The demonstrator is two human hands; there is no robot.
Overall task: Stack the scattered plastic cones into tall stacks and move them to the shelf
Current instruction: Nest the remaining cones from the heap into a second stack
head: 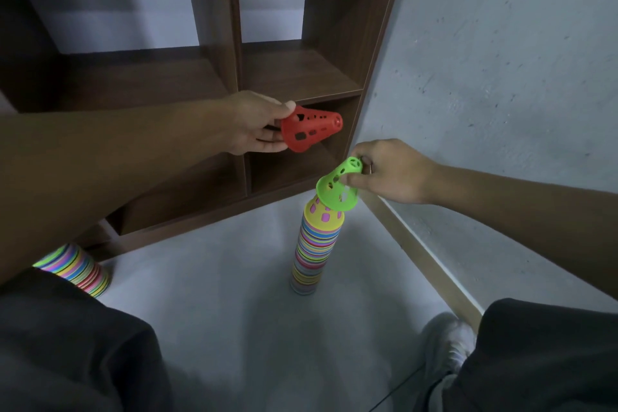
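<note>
The left hand (257, 124) reaches in from nine o'clock and grasps a red cone (309, 131) by its wide base, thumb on top and fingers underneath. The cone lies on its side in the air, its narrow tip pointing toward three o'clock, in front of the brown wooden shelf (294, 77) at about the level of the board dividing the right-hand compartments.

The right hand (391, 170) comes in from four o'clock and pinches a green cone (339, 189) near its narrow top, between thumb and fingertips. This cone is tilted, its tip leaning toward one o'clock, and its wide rim sits just over the yellow top cone of a tall multicoloured stack (316, 246) that stands upright on the grey floor (217, 294). Whether the rim touches the stack cannot be told. The red cone is at eleven o'clock from the green one, the two hands near each other but apart.

A second striped stack (78, 269) shows at eight o'clock, partly hidden behind the left forearm, close to the shelf's lower corner.
</note>
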